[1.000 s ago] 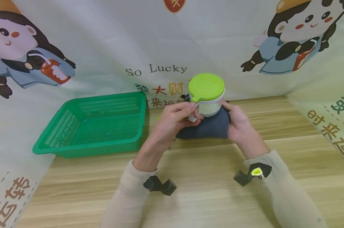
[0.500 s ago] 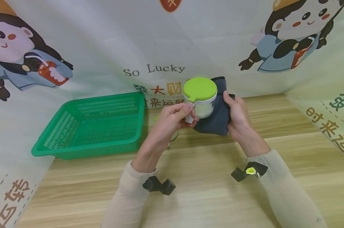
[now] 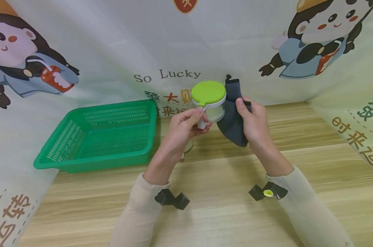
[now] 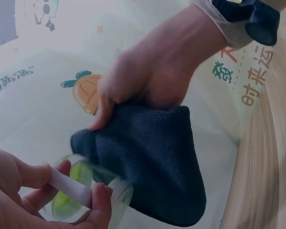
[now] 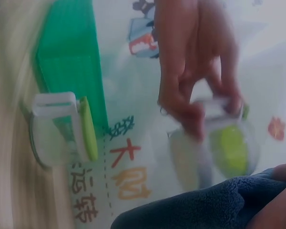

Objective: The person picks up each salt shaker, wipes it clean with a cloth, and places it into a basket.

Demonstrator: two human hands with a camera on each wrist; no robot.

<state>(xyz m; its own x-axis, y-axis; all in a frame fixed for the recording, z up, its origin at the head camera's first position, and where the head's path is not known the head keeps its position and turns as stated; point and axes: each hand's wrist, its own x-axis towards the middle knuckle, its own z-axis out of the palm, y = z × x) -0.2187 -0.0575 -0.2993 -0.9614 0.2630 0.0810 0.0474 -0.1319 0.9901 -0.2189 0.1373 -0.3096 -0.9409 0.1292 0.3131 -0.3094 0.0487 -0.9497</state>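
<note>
To the right of the green basket (image 3: pixel 112 162), your left hand (image 3: pixel 181 131) gripped the lidded jar (image 3: pixel 216 112) by its handle (image 3: pixel 201 123); farther from it, your right hand (image 3: pixel 256 126) pinched the dark cloth (image 3: pixel 232 126).

Soft light, faint shadows, blurry right-wrist view

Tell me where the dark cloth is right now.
In the head view, the dark cloth is right of centre, held in the person's right grip, just right of the green-lidded jar.
</note>
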